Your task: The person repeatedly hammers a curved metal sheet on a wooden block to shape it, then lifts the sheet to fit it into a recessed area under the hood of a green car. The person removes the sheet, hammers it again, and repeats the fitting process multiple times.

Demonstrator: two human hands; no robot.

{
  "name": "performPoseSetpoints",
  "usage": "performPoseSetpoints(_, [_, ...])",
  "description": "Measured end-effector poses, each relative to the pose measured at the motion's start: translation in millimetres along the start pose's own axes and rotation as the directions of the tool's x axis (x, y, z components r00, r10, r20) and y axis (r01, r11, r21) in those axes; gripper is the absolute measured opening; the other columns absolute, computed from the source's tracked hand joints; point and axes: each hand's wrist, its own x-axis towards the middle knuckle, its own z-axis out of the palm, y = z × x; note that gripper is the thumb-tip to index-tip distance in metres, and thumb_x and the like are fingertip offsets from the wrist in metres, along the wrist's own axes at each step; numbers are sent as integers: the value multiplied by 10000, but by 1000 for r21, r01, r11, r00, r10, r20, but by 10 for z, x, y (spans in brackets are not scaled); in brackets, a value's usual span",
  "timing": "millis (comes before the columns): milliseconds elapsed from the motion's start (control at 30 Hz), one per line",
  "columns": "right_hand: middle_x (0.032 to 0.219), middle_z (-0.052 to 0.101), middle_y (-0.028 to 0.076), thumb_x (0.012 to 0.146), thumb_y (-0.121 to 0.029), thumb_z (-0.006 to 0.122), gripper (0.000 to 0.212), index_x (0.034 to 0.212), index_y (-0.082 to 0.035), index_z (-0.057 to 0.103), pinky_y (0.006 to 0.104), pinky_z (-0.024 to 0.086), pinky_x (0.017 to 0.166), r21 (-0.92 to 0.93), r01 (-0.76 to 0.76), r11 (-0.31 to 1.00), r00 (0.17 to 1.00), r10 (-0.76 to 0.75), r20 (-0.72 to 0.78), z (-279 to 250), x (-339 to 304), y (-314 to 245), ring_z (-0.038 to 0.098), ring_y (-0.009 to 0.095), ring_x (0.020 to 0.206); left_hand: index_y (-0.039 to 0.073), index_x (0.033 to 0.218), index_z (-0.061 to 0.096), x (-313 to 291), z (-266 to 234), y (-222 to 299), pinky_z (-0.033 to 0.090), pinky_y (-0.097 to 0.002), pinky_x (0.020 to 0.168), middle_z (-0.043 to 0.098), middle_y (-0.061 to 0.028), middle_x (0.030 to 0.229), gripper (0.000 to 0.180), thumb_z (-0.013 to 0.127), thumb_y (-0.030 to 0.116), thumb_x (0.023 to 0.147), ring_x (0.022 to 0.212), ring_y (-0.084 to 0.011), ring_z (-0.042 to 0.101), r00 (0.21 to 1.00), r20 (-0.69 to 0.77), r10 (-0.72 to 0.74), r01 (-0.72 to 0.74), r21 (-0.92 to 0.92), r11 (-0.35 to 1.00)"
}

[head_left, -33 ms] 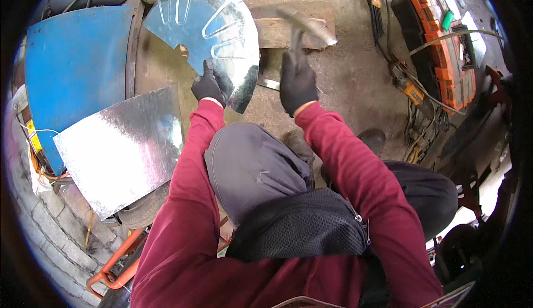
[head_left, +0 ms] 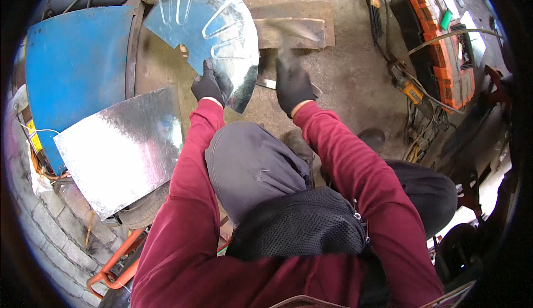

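Note:
A curved, fan-shaped piece of shiny sheet metal [head_left: 241,33] with several pressed loops stands out at the upper left of centre. My left hand [head_left: 210,86], in a black glove, grips it by its lower edge, thumb on top. My right hand [head_left: 294,86], gloved too, is closed around the handle of a hammer [head_left: 291,28]. Motion smears the hammer's head, which is over a wooden board [head_left: 315,37] to the right of the sheet. Below the board a flat metal strip [head_left: 268,83] lies on the floor, partly hidden by my right hand.
A flat shiny metal sheet [head_left: 127,141] lies at the left, beside a blue panel [head_left: 78,69]. An orange and black toolbox [head_left: 444,58] stands at the right, near an angle grinder [head_left: 410,90] and cables. Orange tubing [head_left: 114,277] shows at the lower left.
The hammer has swung a little to the left and blurred more, with my right hand shifting slightly left. My left hand and the curved sheet look almost still.

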Motion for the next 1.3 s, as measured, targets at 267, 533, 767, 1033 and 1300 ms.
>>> performPoseSetpoints(267, [1006, 688, 369, 1087, -521, 495, 561, 1146, 13, 658, 580, 522, 879, -12, -55, 998, 996, 56, 68, -60, 94, -85, 663, 549, 1042, 79, 814, 647, -284, 269, 365, 497, -314, 597, 656, -11, 739, 426, 819, 447, 945, 655, -135, 626, 1000, 15, 12, -12, 2, 1000])
performPoseSetpoints(533, [812, 651, 301, 1109, -387, 535, 432, 1118, 31, 646, 474, 508, 687, 187, 185, 965, 977, -159, -144, -284, 31, -336, 684, 450, 762, 138, 713, 545, -410, -230, 132, 445, -281, 528, 573, 44, 658, 404, 811, 282, 980, 565, -74, 538, 982, 85, 167, -179, 165, 970])
performPoseSetpoints(767, [846, 699, 291, 1097, -430, 549, 423, 1058, -13, 607, 539, 527, 720, 222, 132, 966, 989, -114, -93, -102, -36, -68, 688, 519, 844, 122, 746, 590, -379, -385, 30, 466, -276, 540, 598, 47, 696, 372, 806, 308, 986, 597, -76, 562, 992, 31, 120, -124, 134, 983])
performPoseSetpoints(1033, [988, 727, 275, 1038, -450, 627, 412, 1216, -82, 578, 555, 559, 781, -320, 85, 944, 995, -95, -16, -118, -178, 1007, 712, 478, 894, 27, 1012, 735, -344, -690, 320, 548, -297, 706, 708, -13, 917, 377, 709, 402, 1047, 782, -109, 652, 989, 109, 103, -106, 20, 994])
performPoseSetpoints(1300, [1463, 553, 213, 977, -420, 688, 652, 1531, -127, 510, 564, 408, 1133, -601, 471, 645, 882, -361, 304, 465, -256, 722, 558, 416, 1306, -22, 1158, 734, -454, -1031, 430, 566, -308, 785, 733, -40, 1018, 379, 707, 342, 1054, 861, -124, 681, 989, 127, 75, -86, 85, 993])
